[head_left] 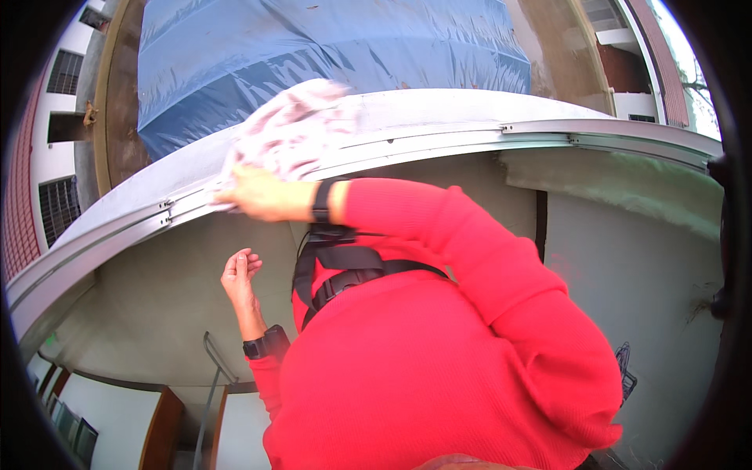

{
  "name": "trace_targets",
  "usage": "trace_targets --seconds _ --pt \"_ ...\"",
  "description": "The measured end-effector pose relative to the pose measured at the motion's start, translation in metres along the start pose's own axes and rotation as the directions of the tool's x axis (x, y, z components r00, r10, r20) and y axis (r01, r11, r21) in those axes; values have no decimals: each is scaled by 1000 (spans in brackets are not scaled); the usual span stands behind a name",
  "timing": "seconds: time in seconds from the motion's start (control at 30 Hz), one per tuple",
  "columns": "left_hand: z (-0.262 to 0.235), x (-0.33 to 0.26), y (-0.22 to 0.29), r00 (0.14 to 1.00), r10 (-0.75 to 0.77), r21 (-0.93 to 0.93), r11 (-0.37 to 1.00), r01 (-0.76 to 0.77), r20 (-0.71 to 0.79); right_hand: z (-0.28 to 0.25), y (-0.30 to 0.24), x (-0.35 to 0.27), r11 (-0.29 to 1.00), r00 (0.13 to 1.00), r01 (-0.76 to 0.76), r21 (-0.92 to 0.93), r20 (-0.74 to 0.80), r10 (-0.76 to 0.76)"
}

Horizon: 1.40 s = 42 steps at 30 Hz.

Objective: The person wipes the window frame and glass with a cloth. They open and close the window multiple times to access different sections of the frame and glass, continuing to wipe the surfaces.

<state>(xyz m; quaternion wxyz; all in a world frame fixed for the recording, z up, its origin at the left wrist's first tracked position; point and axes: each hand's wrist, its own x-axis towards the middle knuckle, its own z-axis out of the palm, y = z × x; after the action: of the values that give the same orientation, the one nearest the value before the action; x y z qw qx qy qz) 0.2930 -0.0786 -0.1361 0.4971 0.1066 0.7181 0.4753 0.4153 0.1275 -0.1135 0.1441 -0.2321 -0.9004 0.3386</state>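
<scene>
Right hand (262, 194): yours, clenched on blurred pink-and-white rag (294, 129), pressed onto grey window ledge (439, 106) above metal sliding track (439, 145).
Left hand (239, 270): loose, fingers curled, holding nothing, below ledge.
Progress: wiping mid-way by judgement; ledge rightward appears untouched.

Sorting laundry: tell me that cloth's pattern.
White cloth with reddish-pink blotches, blurred; head view.

Ledge: a wide grey window sill (439, 106) that curves across the view.
Track: a shiny metal rail (470, 139) runs along its near edge.
On it: a pink and white cloth (294, 129), bunched up, lies over the rail.
</scene>
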Motion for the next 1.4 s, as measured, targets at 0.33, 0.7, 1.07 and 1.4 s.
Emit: trace_targets --seconds 0.33,0.7,1.07,1.4 --pt "0 10 16 1000 -5 113 994 2 27 -76 62 -79 954 991 -102 -283 53 122" --pt "-3 0 -7 1000 -8 152 988 9 -4 -248 101 -245 692 816 -390 -607 121 566" --pt "14 -18 -4 999 -21 143 989 27 -46 -216 93 -232 870 887 -404 -281 114 448" --pt "5 -37 -26 994 -33 83 996 41 -101 -92 67 -94 993 987 -99 -65 123 106"
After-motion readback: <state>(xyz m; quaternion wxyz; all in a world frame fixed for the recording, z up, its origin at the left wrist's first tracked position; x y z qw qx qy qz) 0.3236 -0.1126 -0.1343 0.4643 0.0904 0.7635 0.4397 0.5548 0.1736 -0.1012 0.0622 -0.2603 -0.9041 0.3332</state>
